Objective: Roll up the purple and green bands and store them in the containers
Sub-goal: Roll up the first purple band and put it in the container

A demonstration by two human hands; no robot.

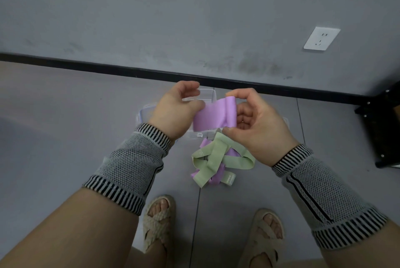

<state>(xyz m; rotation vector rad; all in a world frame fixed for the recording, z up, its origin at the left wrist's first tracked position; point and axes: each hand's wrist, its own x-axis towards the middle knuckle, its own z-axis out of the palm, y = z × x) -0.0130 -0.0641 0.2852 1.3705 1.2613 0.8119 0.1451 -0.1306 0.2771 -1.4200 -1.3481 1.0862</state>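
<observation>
A purple band (214,116) is stretched between my two hands above the floor. My right hand (255,125) pinches its rolled end between thumb and fingertips. My left hand (177,112) holds the other end, with the index finger lifted off it. Below the hands, a clear plastic container (207,96) stands on the floor, mostly hidden. Nearer to me lies a tangled heap of green bands (214,159) and purple bands (216,175).
The grey tiled floor meets a grey wall with a black skirting board (86,65). A black furniture leg (381,129) stands at the right. A white socket (321,38) is on the wall. My sandalled feet (159,220) are just below the heap.
</observation>
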